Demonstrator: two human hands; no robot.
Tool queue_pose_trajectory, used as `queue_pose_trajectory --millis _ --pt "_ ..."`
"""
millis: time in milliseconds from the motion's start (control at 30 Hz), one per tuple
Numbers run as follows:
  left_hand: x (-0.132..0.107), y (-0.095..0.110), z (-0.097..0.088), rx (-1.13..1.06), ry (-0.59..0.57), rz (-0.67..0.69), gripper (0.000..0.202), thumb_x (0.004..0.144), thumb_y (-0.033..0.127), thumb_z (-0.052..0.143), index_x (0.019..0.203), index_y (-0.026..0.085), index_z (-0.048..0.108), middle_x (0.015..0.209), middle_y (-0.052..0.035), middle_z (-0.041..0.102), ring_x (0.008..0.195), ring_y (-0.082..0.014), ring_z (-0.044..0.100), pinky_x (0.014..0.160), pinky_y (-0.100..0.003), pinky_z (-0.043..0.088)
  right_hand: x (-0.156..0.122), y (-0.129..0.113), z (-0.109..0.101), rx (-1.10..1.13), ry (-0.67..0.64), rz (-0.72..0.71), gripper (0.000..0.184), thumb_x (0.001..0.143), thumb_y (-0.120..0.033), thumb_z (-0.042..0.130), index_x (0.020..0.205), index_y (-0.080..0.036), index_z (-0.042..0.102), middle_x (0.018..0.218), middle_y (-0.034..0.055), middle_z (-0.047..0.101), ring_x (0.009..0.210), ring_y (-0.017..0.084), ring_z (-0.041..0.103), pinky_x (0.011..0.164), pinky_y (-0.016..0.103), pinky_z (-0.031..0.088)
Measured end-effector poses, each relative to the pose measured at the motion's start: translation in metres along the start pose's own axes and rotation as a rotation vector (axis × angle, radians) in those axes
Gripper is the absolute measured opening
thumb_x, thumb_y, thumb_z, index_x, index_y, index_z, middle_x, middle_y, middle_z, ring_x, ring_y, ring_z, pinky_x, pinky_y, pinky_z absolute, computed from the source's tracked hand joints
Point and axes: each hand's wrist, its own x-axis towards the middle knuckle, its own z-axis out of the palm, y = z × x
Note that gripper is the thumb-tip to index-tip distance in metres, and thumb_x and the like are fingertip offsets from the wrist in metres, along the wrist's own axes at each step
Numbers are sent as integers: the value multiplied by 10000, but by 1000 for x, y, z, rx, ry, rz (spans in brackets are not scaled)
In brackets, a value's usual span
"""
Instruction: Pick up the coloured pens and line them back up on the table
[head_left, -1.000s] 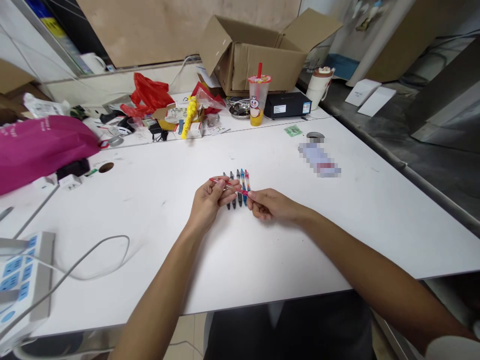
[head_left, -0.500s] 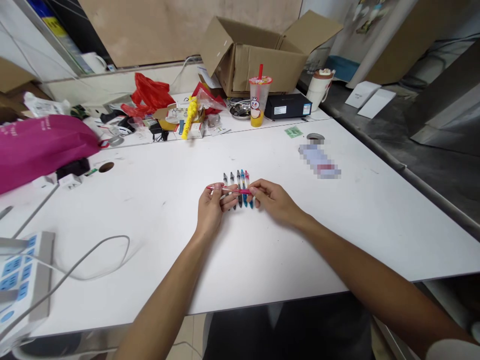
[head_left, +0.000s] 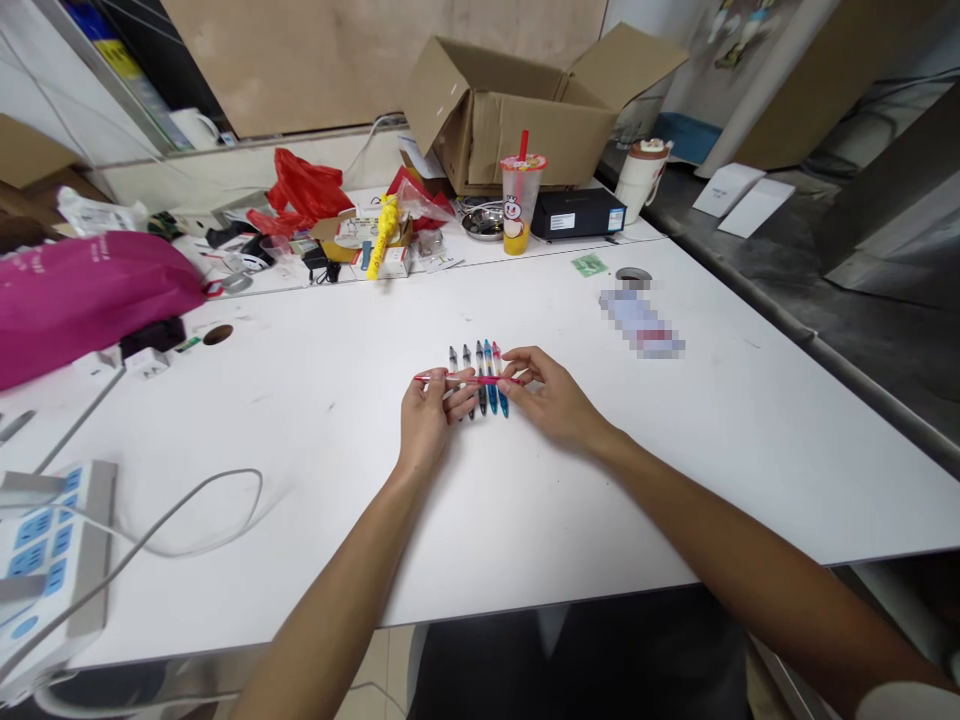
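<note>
A row of several pens (head_left: 480, 372), black, blue and red, lies side by side on the white table (head_left: 570, 480). Just above them a red pen (head_left: 469, 380) is held crosswise between both hands. My left hand (head_left: 427, 420) pinches its left end, fingers closed. My right hand (head_left: 551, 395) pinches its right end, fingers closed, resting beside the rightmost pen of the row.
A pink bag (head_left: 82, 295) and a power strip (head_left: 41, 560) with a grey cable (head_left: 187, 500) lie at the left. An open cardboard box (head_left: 517, 110), a drink cup (head_left: 519, 200), a black box (head_left: 585, 212), a white mug (head_left: 641, 178) and red bags (head_left: 300, 190) stand at the back.
Both hands moved slightly away from me and to the right with the red pen, which has turned from tilted to nearly level across the row of pens.
</note>
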Motion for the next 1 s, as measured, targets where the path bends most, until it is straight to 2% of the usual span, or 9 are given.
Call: queue_pose_trajectory --millis 133,267,433,533,633,800,867,1000 --pt "-1 0 1 -31 17 -6 213 996 361 624 1034 164 554 1154 -191 763 831 -186 782 737 -296 630 0 -3 1 -5 -2 -4 150 922 -345 652 1014 -228 667 978 40 677 875 188 613 758 349 493" --pt "-2 2 3 -79 36 -36 185 1018 324 584 987 142 586 1107 -193 775 794 -174 781 685 -251 621 0 -4 1 36 29 -74 117 884 -326 703 965 -242 710 993 35 659 847 172 591 614 289 433" --pt "-1 9 4 -146 47 -111 275 1048 297 518 900 101 642 1028 -192 786 782 -151 778 644 -182 610 2 -2 -2 62 61 -177 89 889 -251 669 837 -241 741 1002 44 641 903 176 599 581 272 404" --pt "0 12 4 -185 87 -130 301 1071 266 457 932 73 641 986 -194 783 769 -145 780 645 -164 610 4 -2 -4 79 70 -163 42 862 -255 714 880 -244 750 979 36 670 866 168 603 609 281 429" --pt "0 14 5 -241 127 -135 250 1080 239 421 973 85 586 955 -177 779 746 -148 782 662 -174 618 6 -3 -6 91 75 -130 165 834 -314 772 980 -240 752 933 34 704 838 172 610 675 310 480" --pt "2 16 2 -294 173 -111 173 1085 241 404 983 144 504 951 -140 772 739 -152 786 660 -179 618 10 -6 -13 171 191 -129 233 808 -395 808 938 -221 724 867 29 690 792 165 600 720 332 509" --pt "4 17 -1 -302 185 -87 176 1086 241 398 967 153 494 970 -139 768 756 -154 789 672 -184 618 11 -6 -18 225 234 -115 262 806 -422 812 923 -219 697 804 13 661 704 143 567 642 309 483" --pt "9 17 -8 -300 200 -58 159 1080 251 410 976 165 494 1015 -134 764 791 -152 788 704 -204 618 14 -5 -27 337 277 -57 318 829 -494 777 899 -234 608 713 -14 620 560 110 486 475 258 352"
